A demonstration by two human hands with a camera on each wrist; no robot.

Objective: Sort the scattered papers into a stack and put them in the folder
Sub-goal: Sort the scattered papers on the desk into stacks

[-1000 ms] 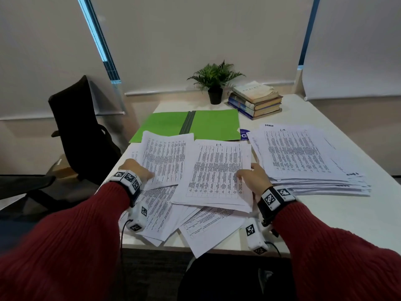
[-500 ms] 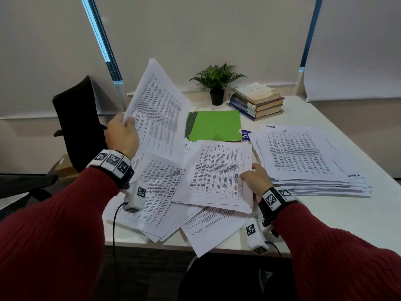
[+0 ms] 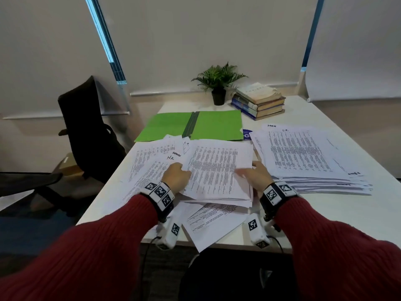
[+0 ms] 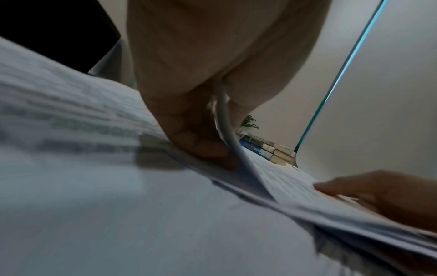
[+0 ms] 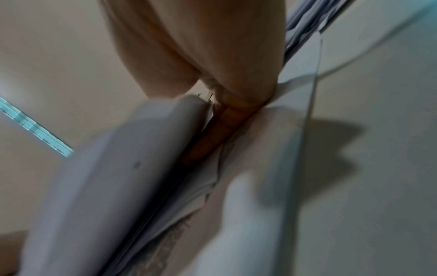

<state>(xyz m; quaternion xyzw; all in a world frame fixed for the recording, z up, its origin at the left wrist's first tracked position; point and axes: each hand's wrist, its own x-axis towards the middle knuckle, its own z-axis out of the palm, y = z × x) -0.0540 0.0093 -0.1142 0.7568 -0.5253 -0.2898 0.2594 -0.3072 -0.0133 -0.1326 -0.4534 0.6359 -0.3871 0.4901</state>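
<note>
Lowered sheet (image 3: 217, 170) between both grips

I'm looking at an office. A white tabletop (image 3: 325, 213) stands against pale roller blinds (image 3: 195, 40) drawn over tall windows. Printed sheets (image 3: 217, 170) packed with lines of text lie spread across it, beside a taller paper pile (image 3: 303, 157) and an open green folder (image 3: 217, 124). A black swivel chair (image 3: 86, 127) stands at the tabletop's left side. At the far edge are a small potted fern (image 3: 218, 81) and stacked books (image 3: 260, 101).
</note>
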